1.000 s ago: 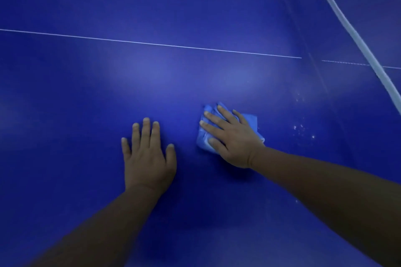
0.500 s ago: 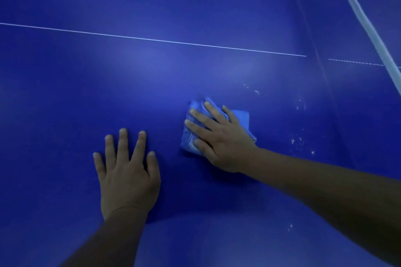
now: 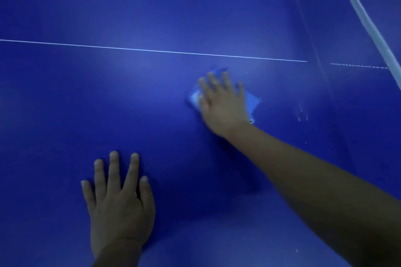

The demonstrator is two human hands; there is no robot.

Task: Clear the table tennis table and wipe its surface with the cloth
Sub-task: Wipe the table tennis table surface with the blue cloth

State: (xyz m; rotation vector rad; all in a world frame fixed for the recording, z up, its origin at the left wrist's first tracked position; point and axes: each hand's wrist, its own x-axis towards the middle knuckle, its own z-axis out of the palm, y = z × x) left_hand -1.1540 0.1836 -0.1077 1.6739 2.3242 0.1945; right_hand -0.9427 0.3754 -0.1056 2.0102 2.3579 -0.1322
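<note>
Right hand (image 3: 223, 104): fingers (image 3: 213, 81) straight and slightly spread, pressing flat on the cloth (image 3: 251, 102); nothing is pinched or curled round. The cloth lies under the palm, a pale folded edge showing at the thumb side and a blue corner projecting past the little finger; the hand is blurred, so the fold cannot be read closely. Left hand (image 3: 119, 206): fingers straight and splayed, flat on the bare counter (image 3: 65, 115), well apart from the cloth, holding nothing; judged a brace.

Handling, as judged: the cloth is light, soft and limp; liable to bunch or slide on the smooth top; best held by a flat palm over its middle, fingers pinning the leading edge.

Beyond the fingertips runs a thin white line (image 3: 152, 50); off the little-finger side sit small white specks (image 3: 302, 115), judged still to be wiped; farther out, a white band (image 3: 364, 15) crosses the corner. Lighting is dim; no room is visible.
</note>
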